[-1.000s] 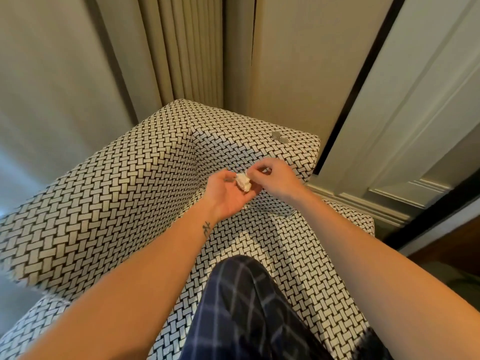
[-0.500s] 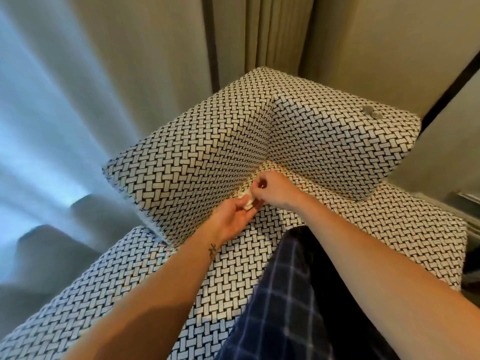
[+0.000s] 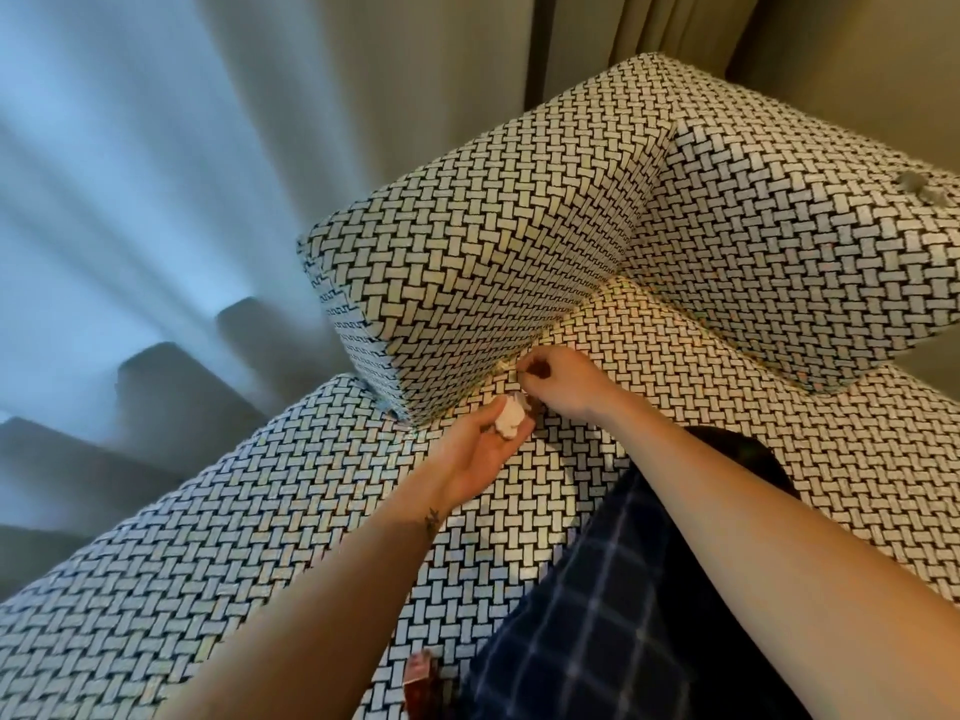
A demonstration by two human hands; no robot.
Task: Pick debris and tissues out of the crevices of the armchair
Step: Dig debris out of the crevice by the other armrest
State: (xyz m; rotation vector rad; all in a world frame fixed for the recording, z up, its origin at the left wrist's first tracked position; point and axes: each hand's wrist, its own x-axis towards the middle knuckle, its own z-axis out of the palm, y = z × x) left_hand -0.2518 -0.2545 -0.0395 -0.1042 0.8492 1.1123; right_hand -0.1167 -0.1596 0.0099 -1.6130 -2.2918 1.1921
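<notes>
Basket-weave armchair beside pale curtain; over seat, left hand clasps 1 tissue wad; right hand fingers curled at armrest crevice, contents indeterminate.

- Armchair: we see it upholstered all over in a black-and-white basket-weave fabric. A boxy arm stands at the left, a second padded block meets it at a corner on the right, and the flat seat cushion spreads below both.
- Crevice: we note the seam where the arm's inner face meets the seat cushion. It runs from the corner down toward the arm's front edge.
- Tissue wad: small, white and crumpled. We find it held in the fingers of the left hand, just above the seat cushion and near the lower end of the crevice.
- Grey scrap: a small, blurred lump that lies on top of the right-hand block.
</notes>
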